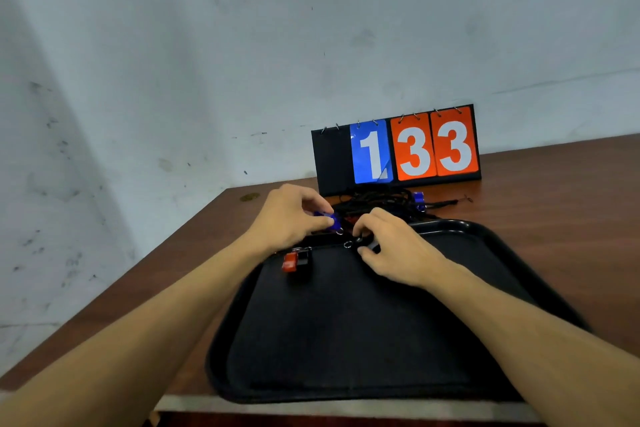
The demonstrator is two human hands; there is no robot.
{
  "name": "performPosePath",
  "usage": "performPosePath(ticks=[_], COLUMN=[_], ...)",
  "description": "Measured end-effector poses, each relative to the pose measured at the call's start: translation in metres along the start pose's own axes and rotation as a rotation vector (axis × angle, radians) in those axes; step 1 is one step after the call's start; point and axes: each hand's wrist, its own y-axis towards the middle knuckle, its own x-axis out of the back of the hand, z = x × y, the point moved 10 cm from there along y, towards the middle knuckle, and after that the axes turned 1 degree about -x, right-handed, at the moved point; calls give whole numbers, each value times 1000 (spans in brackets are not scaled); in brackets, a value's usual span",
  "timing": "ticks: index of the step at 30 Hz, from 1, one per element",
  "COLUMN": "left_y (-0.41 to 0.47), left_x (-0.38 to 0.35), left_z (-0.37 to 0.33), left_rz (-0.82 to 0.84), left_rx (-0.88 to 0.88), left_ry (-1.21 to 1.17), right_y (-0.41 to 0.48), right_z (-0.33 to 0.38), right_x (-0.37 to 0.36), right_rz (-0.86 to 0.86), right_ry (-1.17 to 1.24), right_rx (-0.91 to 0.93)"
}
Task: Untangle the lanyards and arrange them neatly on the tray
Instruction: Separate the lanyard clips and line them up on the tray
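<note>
A black tray (346, 340) lies on the wooden table in front of me. Beyond its far rim sits a tangle of black lanyard cords (381, 203). My left hand (287, 217) pinches a blue whistle (329, 218) with a metal ring, just past the tray's far edge. My right hand (391, 246) pinches a dark cord end beside a small metal ring (347, 245) at the rim. A red whistle (290, 261) and a black one (303, 257) rest on the tray's far left corner. A second blue whistle (419, 199) lies in the tangle.
A flip scoreboard (398, 152) reading 1, 3, 3 stands against the wall right behind the tangle. The table (554, 201) ends on the left close to the tray, with the floor beyond. The near table edge runs under the tray's front rim.
</note>
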Motion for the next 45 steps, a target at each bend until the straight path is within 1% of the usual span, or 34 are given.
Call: performPosePath(ticks=[4, 9, 12, 15, 18, 20, 23, 26, 29, 33, 35, 42, 45], left_y=[-13, -21, -27, -33, -35, -37, -43, -52, -58, -57, -59, -56, -58], left_x=[-16, -29, -33, -37, -35, -34, -25, -21, -24, -16, -14, -20, -20], left_z=[-1, 7, 5, 5, 8, 9, 14, 37, 57, 64, 69, 64, 59], left_rz=[49, 89, 128, 163, 137, 134, 114, 168, 224, 124, 105, 136, 134], left_rx=[-50, -49, -77, -137, -175, -196, -207, -130, -54, -37, -12, -95, -148], left_ry=[58, 109, 144, 280, 375, 341, 194, 27, -45, -245, -311, -65, -35], right_y=[1, 1, 0, -1, -2, -2, -3, -2, 0, 2, 2, 4, 12], right_z=[-2, -3, -1, 1, 4, 5, 5, 8, 18, 32, 34, 40, 40], right_x=[2, 5, 4, 3, 3, 3, 4, 2, -2, -10, -13, -17, -20], right_rz=[-15, -25, -19, -15, -7, -3, 0, 7, 33, 89, 105, 104, 171], right_ry=[-21, -15, -25, -11, -13, -3, 14, 3, -17, -41, -49, -8, 51], right_rx=[-20, -49, -33, -7, 8, 2, -20, -5, 33, 65, 62, 24, -23])
